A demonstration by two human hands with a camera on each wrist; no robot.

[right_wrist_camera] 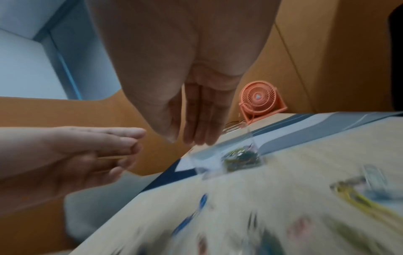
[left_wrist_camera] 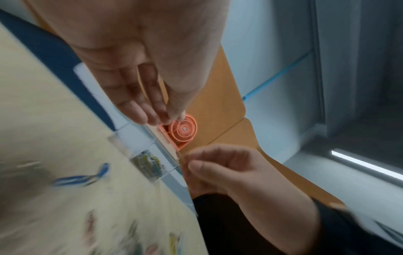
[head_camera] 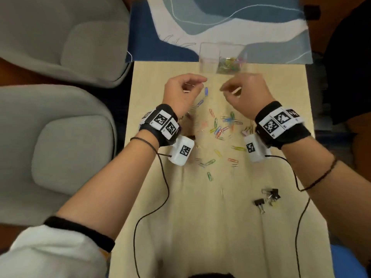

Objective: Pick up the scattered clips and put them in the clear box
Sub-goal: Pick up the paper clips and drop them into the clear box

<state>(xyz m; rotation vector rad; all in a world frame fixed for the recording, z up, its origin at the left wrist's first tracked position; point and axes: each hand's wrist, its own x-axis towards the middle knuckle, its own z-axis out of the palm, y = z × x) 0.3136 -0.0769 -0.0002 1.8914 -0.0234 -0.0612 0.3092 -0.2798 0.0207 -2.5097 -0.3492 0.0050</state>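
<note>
Nearest the near edge of the table (head_camera: 200,227), a few black binder clips (head_camera: 268,197) lay toward the right side, stiff sprung things best taken by their wire handles or across the body. Further in, around the middle of the table, the coloured paper clips (head_camera: 220,127) lay scattered, some overlapping in a loose heap and others lying singly. By the look of them they were very light, thin, springy wire, lying flat and smooth, so they would likely slide rather than lift; a fingertip pinch across the loop, or nudging one up by its end, seemed the surest hold, and tangled ones might come up together. Beyond the heap both hands hovered above the table with wrists raised. The left hand (head_camera: 183,91) had its fingers drawn together toward the thumb; something thin seemed to show between them, but blur kept me from telling whether it held a clip. The right hand (head_camera: 247,91) had its fingers (left_wrist_camera: 209,160) curled inward toward the thumb in much the same way, and whether it pinched anything could not be told either. Just past them, at the far edge of the table, stood the clear box (head_camera: 219,57), with a bunch of coloured clips already in its right-hand part.
</note>
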